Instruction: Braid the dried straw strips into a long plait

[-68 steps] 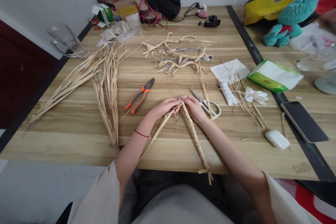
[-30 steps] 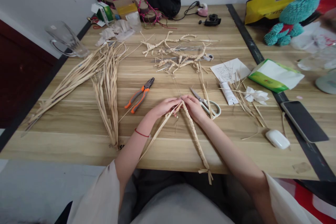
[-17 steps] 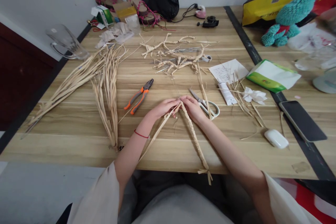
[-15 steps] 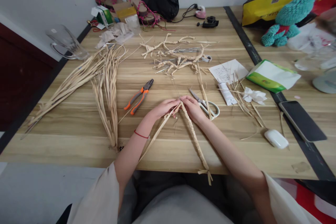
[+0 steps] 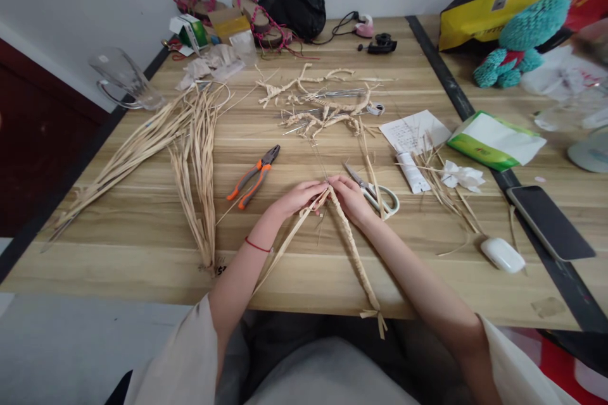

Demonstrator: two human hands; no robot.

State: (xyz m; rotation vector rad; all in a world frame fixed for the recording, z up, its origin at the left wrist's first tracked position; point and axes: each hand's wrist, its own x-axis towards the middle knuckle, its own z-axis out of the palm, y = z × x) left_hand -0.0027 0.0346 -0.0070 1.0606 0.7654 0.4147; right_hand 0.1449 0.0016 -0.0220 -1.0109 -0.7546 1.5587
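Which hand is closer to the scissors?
Right. The right hand, pinching the wrapped straw stem, sits beside the scissors; the left hand, holding a straw strip, is farther, toward the pliers.

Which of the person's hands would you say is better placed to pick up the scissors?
Right, probably. The right hand lies just beside the scissors, while the left hand, pinching a straw strip, sits across the braided straw rod, nearer the pliers.

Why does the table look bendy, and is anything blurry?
Head view: the wide lens bows the table at its edges; light is soft, shadows faint; the left hand on the straw strip and right hand on the wrapped straw rod look sharp; the clear plastic at right is smeared.
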